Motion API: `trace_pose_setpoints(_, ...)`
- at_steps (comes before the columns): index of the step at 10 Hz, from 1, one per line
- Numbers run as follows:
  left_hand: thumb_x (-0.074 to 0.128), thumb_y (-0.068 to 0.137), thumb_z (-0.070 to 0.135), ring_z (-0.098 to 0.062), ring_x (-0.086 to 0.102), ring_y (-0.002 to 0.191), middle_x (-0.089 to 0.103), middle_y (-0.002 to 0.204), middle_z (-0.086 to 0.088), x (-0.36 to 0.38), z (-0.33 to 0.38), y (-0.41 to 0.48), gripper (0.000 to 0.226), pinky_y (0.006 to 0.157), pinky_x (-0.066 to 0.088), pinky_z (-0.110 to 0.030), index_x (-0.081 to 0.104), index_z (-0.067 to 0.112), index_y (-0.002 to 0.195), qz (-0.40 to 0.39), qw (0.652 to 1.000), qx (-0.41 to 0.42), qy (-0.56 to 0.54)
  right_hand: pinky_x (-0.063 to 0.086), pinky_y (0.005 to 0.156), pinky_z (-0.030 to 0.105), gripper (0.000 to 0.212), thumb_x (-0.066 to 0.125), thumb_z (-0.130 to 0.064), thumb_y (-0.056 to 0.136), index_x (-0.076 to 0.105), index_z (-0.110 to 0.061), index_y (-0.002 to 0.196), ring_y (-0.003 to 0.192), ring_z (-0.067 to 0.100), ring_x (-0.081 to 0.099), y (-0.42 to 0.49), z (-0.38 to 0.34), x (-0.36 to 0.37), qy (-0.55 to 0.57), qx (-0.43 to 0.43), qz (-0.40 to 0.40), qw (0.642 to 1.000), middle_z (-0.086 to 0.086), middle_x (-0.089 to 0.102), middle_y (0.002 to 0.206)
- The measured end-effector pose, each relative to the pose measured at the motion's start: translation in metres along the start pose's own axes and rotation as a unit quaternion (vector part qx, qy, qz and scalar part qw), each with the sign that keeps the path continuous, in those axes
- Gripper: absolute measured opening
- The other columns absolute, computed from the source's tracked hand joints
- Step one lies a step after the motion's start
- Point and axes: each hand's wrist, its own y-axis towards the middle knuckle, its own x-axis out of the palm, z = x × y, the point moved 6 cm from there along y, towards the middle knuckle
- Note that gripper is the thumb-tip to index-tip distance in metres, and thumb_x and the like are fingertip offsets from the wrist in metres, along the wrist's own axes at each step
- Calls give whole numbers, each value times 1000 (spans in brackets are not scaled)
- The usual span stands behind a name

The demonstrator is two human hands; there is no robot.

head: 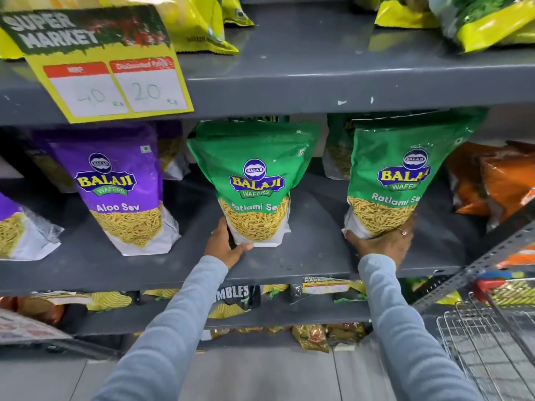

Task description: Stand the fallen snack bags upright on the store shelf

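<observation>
Two green Ratlami Sev bags stand on the grey middle shelf [312, 256]. My left hand [224, 246] grips the bottom left corner of the middle green bag [254, 180], which stands upright. The lower edge of the right green bag [396, 169] rests in my right hand [382, 241], and this bag leans slightly to the right. A purple Aloo Sev bag [115, 183] stands upright to the left. Further green and purple bags stand behind, partly hidden.
Orange bags [492, 180] lie at the shelf's right end. A yellow price sign [101, 68] hangs from the upper shelf, which carries yellow bags [477, 21]. Lower shelves hold more snacks. A wire trolley [486, 342] stands at the lower right.
</observation>
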Motion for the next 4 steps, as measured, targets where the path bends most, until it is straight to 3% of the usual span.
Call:
trace_pose_setpoints(2, 79, 69, 15, -34, 50, 122, 55, 132, -13, -2, 10, -6, 83, 100, 41, -39, 28, 14, 134, 4, 1000, -9, -17, 28, 113, 49, 144, 89, -43, 36, -2, -19, 145, 136, 39, 30, -9, -6, -2, -12, 3, -33, 999, 22, 29, 147)
trace_pose_setpoints(3, 79, 68, 7, -30, 48, 127, 45, 145, -11, -4, 13, -13, 120, 111, 36, -47, -11, 21, 146, 17, 998, 0, -68, 4, 119, 37, 158, 86, -54, 32, -20, -9, 140, 145, 33, -1, -14, -7, -6, 13, 22, -53, 998, 19, -8, 156)
trace_pose_setpoints(4, 77, 70, 7, -30, 49, 129, 47, 145, -10, 1, 11, -26, 127, 113, 33, -49, -27, 24, 142, 28, 997, 9, -68, 0, 113, 32, 153, 88, -43, 40, -23, -11, 140, 145, 30, -9, -48, -3, -20, 92, 27, -56, 994, 20, -15, 155)
